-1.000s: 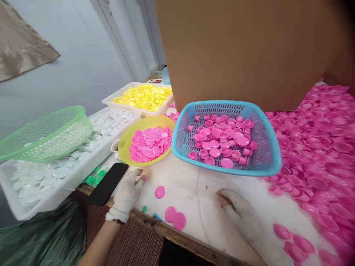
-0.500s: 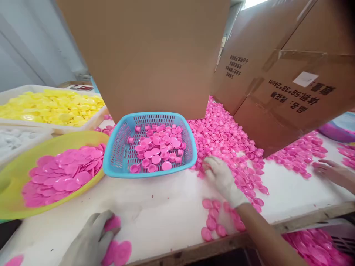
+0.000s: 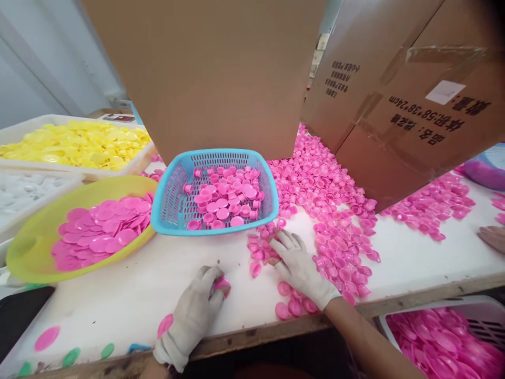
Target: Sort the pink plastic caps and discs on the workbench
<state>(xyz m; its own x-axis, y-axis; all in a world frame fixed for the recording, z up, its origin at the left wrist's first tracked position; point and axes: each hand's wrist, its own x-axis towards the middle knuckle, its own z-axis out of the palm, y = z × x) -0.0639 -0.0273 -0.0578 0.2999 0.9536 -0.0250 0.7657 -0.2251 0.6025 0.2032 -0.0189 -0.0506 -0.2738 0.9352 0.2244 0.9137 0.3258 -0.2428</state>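
Observation:
My left hand (image 3: 196, 306), in a white glove with bare fingertips, pinches a pink plastic disc (image 3: 223, 286) just above the white tabletop. Partly behind its wrist lies another flat pink disc (image 3: 164, 325). Fingers spread, my gloved right hand (image 3: 296, 261) rests over a small group of pink cup-shaped caps (image 3: 258, 248) at the left edge of the big heap. More pink caps (image 3: 294, 306) lie below that palm near the table edge. Beyond both hands stands a blue perforated basket (image 3: 215, 231) with pink caps inside.
A yellow basin (image 3: 29, 258) of pink discs stands left, near trays of yellow discs (image 3: 79, 142) and white pieces (image 3: 29, 192). Cardboard boxes (image 3: 221, 79) rise behind. A crate of pink pieces (image 3: 442, 337) sits below the table edge. Another person's hand (image 3: 493, 237) is at far right.
My left hand has moved right, toward the table's middle, with a disc in its fingers. My right hand has come left and nearer, and some caps now lie apart from the heap.

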